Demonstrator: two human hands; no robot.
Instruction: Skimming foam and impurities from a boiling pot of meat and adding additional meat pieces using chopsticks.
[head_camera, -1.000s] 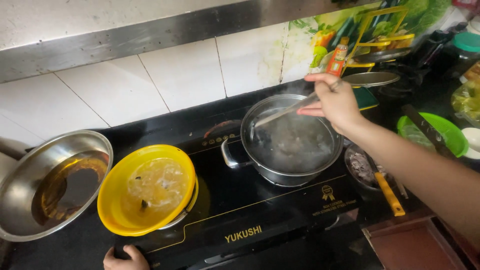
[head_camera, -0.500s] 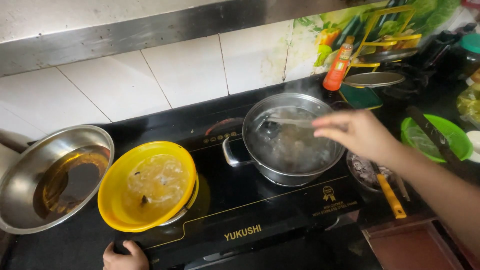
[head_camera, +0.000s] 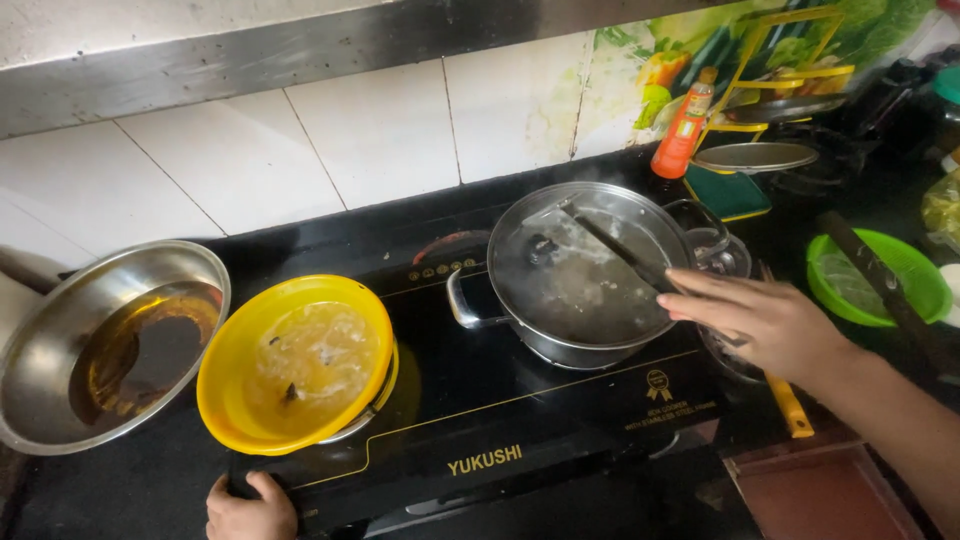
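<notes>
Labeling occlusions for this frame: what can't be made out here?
- Head view: left hand cut off by the bottom edge; grip unclear.
- Right hand covers the small bowl beside the steel pot.
- Pot contents blurred by steam and glare.

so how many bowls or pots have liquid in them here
3: a steel pot on the black cooktop, a yellow bowl at its left, and a steel bowl of brown liquid far left. Others may be hidden.

The left hand (head_camera: 250, 508) is cut off by the bottom edge. The steel bowl (head_camera: 105, 340) is cropped at the left. The pot (head_camera: 585, 275) contents are blurred by steam and glare.
</notes>
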